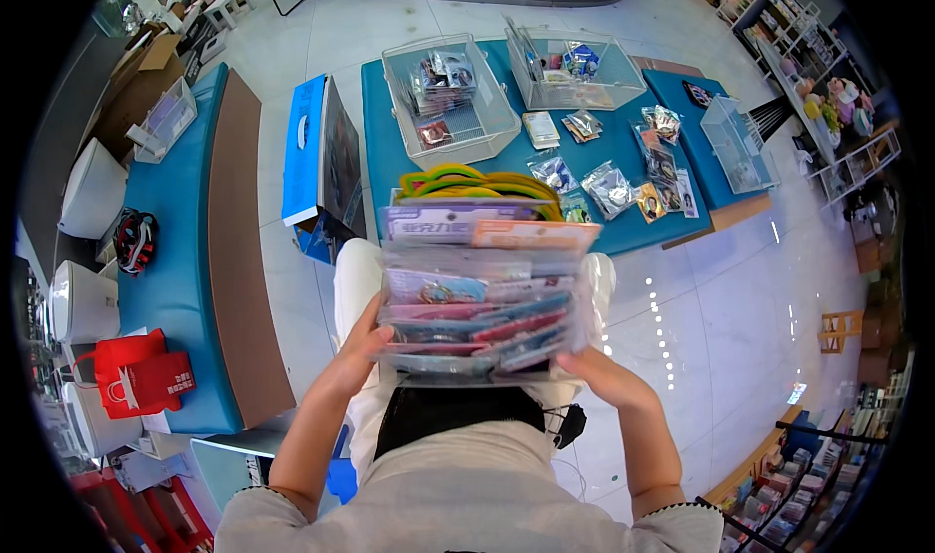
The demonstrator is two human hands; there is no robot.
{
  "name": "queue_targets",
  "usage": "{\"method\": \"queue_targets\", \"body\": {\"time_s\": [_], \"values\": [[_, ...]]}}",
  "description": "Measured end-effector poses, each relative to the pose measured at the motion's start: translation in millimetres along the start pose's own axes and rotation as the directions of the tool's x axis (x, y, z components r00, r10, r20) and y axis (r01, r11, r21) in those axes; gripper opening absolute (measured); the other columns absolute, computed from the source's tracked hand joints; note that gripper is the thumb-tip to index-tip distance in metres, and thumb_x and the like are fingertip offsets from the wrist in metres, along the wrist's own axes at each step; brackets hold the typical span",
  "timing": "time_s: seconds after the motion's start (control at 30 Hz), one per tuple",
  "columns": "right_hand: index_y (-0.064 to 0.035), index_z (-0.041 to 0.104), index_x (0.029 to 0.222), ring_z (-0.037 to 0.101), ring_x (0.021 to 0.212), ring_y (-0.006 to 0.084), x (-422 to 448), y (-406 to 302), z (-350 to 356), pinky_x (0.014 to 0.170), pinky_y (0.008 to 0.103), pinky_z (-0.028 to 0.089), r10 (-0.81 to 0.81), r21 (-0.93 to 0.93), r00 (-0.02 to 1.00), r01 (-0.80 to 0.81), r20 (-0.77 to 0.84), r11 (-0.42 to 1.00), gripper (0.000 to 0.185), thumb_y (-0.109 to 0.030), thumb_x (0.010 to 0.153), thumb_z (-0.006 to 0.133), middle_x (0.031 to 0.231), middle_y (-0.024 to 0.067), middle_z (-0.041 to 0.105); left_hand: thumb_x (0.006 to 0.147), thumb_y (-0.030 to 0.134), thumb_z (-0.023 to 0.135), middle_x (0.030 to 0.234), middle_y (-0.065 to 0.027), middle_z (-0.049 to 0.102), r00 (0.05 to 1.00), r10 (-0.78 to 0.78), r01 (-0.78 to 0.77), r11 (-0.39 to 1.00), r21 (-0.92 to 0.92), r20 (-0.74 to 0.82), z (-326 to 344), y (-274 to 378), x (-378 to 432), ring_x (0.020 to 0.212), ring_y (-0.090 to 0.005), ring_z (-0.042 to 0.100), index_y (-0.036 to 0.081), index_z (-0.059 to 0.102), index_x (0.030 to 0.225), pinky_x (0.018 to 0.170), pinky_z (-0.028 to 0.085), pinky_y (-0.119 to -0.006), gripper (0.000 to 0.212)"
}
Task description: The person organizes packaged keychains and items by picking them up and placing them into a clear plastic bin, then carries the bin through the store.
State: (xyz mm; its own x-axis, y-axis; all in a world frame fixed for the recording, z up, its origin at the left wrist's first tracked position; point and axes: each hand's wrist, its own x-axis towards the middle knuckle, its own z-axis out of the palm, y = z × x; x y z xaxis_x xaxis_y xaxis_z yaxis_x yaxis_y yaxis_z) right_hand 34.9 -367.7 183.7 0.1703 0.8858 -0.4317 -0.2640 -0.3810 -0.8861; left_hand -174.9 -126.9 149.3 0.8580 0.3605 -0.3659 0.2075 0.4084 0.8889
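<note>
I hold a clear box point(453, 379) above my lap, slightly blurred. My left hand point(369, 345) grips its left side, and my right hand point(597, 372) has its lower right corner. Rows of small flat goods in clear packets point(467, 327) fill the box. Toward its far end stand a purple header card point(431, 224) and an orange header card point(537, 235), both bearing writing. Behind them rise yellow and green curved pieces point(475, 180). Beyond the box, several plastic-bagged trinkets point(610, 189) lie on a teal padded bench point(511, 162).
Two white wire baskets point(497, 133) point(621, 89) with packets stand on the bench. A blue carton point(305, 148) stands on the floor at its left. Another teal bench point(172, 283) at left carries a red bag point(139, 374). A clear bin point(738, 144) sits at far right.
</note>
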Motion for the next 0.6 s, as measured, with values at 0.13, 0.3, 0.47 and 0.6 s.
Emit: {"method": "queue_targets", "body": {"time_s": [0.13, 0.3, 0.47, 0.6], "values": [[0.0024, 0.025, 0.128, 0.038, 0.114, 0.0230, -31, -1, 4, 0.094, 0.0364, 0.031, -0.046, 0.409, 0.999, 0.040, 0.005, 0.912, 0.059, -0.037, 0.087, 0.041, 0.124, 0.0127, 0.040, 0.071, 0.047, 0.056, 0.132, -0.0182, 0.025, 0.997, -0.068, 0.069, 0.996, -0.053, 0.025, 11, 13, -22, 0.123, -0.0258, 0.025, 0.000, 0.015, 0.132, 0.099, 0.020, -0.034, 0.088], [-0.0004, 0.031, 0.125, 0.044, 0.108, 0.0230, -33, 10, 13, 0.088, 0.0402, 0.037, 0.026, 0.664, 0.928, 0.245, -0.371, 0.707, 0.055, -0.041, 0.088, 0.035, 0.121, 0.0109, 0.044, 0.075, 0.046, 0.052, 0.129, -0.0155, 0.031, 0.972, -0.228, 0.231, 0.971, -0.061, 0.059, 27, 21, -28, 0.115, -0.0251, 0.037, 0.004, 0.017, 0.133, 0.093, 0.031, -0.035, 0.079], [-0.0029, 0.039, 0.119, 0.048, 0.102, 0.0224, -10, 5, 26, 0.084, 0.0354, 0.042, 0.158, 0.584, 0.838, 0.216, -0.522, 0.782, 0.046, -0.037, 0.088, 0.038, 0.116, 0.0096, 0.047, 0.081, 0.050, 0.043, 0.128, -0.0112, 0.034, 0.972, -0.213, 0.220, 0.973, -0.072, 0.095, 32, 12, -27, 0.116, -0.0230, 0.036, 0.006, 0.020, 0.132, 0.094, 0.032, -0.037, 0.072], [-0.0036, 0.044, 0.116, 0.050, 0.098, 0.0159, -14, -17, 30, 0.082, 0.0301, 0.042, 0.106, 0.514, 0.882, 0.166, -0.459, 0.842, 0.040, -0.033, 0.090, 0.036, 0.110, 0.0065, 0.051, 0.080, 0.059, 0.036, 0.128, -0.0071, 0.037, 0.969, -0.170, 0.216, 0.936, -0.279, 0.181, 21, 2, -31, 0.118, -0.0227, 0.035, 0.011, 0.027, 0.129, 0.095, 0.032, -0.041, 0.069]]}}
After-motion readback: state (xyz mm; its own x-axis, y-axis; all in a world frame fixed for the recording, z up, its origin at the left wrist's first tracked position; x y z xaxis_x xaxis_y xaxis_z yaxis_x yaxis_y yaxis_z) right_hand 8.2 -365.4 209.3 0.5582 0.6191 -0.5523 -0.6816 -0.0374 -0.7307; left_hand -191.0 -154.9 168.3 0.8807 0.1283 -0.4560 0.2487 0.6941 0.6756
